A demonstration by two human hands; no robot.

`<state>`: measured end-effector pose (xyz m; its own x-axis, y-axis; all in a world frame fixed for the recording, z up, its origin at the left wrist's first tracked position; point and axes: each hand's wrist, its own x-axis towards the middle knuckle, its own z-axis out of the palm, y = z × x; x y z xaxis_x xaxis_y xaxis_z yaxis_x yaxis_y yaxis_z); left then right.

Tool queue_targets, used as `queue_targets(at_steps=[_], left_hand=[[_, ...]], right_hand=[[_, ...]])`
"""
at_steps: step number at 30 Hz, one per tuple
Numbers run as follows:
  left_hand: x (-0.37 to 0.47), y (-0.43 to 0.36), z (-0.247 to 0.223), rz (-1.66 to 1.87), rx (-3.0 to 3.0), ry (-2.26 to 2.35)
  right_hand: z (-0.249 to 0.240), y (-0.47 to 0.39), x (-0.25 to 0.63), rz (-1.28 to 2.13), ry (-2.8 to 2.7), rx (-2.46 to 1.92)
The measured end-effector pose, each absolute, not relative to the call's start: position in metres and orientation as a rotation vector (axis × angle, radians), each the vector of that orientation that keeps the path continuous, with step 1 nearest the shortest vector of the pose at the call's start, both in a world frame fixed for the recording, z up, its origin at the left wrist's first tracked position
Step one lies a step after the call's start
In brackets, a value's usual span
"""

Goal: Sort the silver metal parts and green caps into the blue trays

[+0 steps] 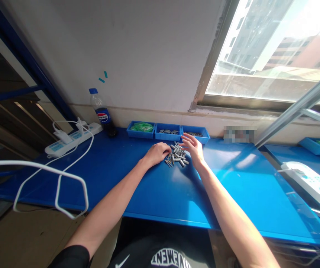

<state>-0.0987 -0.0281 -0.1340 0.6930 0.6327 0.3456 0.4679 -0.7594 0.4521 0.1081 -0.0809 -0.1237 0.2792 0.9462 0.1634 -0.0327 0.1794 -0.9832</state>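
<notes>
A loose heap of short silver metal cylinders (180, 152) lies on the blue table, with several thin screw-like metal pins (169, 160) at its left side. My left hand (158, 153) rests at the heap's left edge, fingers curled and pressed together; whatever they pinch is hidden. Over the right side of the heap is my right hand (193, 147), its fingers apart and nothing visible in them. Behind the heap stand three blue bins: the left bin (132, 133) holds a green plastic bag, the middle bin (167, 136) silver cylinders, the right bin (204, 139) thin dark metal pins.
A cola bottle (103, 115) stands by the wall at the left. Near it lies a white power strip (61, 147) with a looping white cable (86, 191). Another power strip (310, 184) and a blue tray (317, 147) are at the right, past a metal post (285, 108).
</notes>
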Motion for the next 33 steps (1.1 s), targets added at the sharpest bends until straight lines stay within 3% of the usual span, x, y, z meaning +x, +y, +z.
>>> queue_targets(at_steps=[12, 18, 28, 33], left_hand=[[-0.095, -0.026, -0.123, 1.136, 1.982, 0.895], [-0.090, -0.024, -0.127, 1.186, 1.711, 0.770], [-0.088, -0.031, -0.124, 1.130, 1.880, 0.818], [-0.092, -0.032, -0.124, 1.001, 2.109, 0.948]], right_hand=[[-0.121, -0.081, 0.107, 0.926, -1.031, -1.207], [-0.119, -0.086, 0.103, 1.019, -1.143, -1.171], [-0.119, -0.087, 0.100, 1.130, -1.162, -1.143], [-0.122, -0.083, 0.106, 0.969, -1.125, -1.214]])
